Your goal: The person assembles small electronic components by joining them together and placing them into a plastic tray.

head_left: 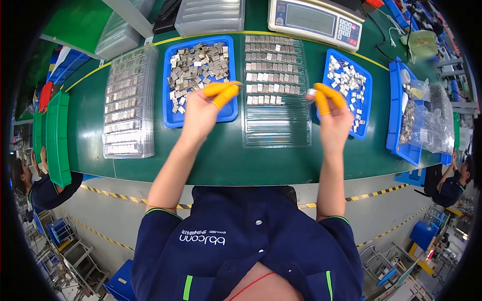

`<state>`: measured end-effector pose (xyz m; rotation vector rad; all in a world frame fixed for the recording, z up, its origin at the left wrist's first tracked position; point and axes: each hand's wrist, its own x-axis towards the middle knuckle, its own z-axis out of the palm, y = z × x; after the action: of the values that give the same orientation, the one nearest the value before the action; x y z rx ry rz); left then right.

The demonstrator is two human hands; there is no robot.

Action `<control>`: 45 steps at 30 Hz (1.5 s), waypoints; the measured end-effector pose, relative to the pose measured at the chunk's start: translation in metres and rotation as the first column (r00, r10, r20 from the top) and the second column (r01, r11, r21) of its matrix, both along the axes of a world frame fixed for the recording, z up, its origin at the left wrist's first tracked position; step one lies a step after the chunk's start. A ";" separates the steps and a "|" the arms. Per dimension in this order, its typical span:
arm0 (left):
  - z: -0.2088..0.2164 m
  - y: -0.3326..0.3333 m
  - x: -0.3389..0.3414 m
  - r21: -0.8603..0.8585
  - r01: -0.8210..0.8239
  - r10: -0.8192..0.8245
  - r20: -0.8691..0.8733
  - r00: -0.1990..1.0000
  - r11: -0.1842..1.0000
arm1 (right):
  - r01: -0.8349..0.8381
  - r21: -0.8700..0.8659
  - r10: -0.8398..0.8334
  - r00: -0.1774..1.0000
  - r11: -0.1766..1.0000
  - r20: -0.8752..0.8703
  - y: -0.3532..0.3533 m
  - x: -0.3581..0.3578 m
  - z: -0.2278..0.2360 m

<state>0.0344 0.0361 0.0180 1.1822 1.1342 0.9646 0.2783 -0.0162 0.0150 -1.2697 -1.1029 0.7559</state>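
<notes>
Yellow finger cots cover the thumb and fingertips in use on both hands. My left hand (205, 106) is closed in a pinch between the blue tray of grey metal pieces (167, 108) and a clear plastic blister tray (276, 131). Something small and dark shows at its fingertips, too small to name. To the right of the clear tray, my right hand (333, 113) pinches a small white block (311, 92). Rows of small white-and-metal pieces (264, 100) fill the clear tray's far part; its near grooves hold none. A second blue tray (365, 118) with loose white blocks lies beside my right hand.
A stack of filled clear trays (128, 110) stands at left, near green bins (58, 135). A weighing scale (316, 22) and clear plastic boxes (210, 15) are at the back. At right lies a blue bin (396, 110) with plastic bags. Other people sit at both sides.
</notes>
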 end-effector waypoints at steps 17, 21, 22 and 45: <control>0.001 -0.036 0.016 0.137 0.184 -0.180 -0.041 0.983 0.973 | -0.322 -0.174 0.257 0.914 0.931 -0.315 -0.014 -0.049 0.012; 0.001 -0.034 0.007 0.131 0.310 -0.312 -0.004 0.950 0.942 | -0.516 -0.292 0.300 0.780 0.805 -0.549 -0.020 -0.044 0.007; 0.003 -0.035 0.006 0.128 0.310 -0.312 -0.005 0.950 0.942 | -0.516 -0.294 0.299 0.779 0.805 -0.551 -0.021 -0.044 0.007; -0.017 -0.042 0.027 -0.142 0.133 -0.108 0.172 0.979 0.981 | -0.112 -0.063 0.127 0.925 0.992 0.358 -0.005 -0.026 -0.007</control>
<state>0.0609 -0.0063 0.0009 1.0169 0.9758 0.8495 0.2518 -0.0216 0.0076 -1.4223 -1.4806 0.6514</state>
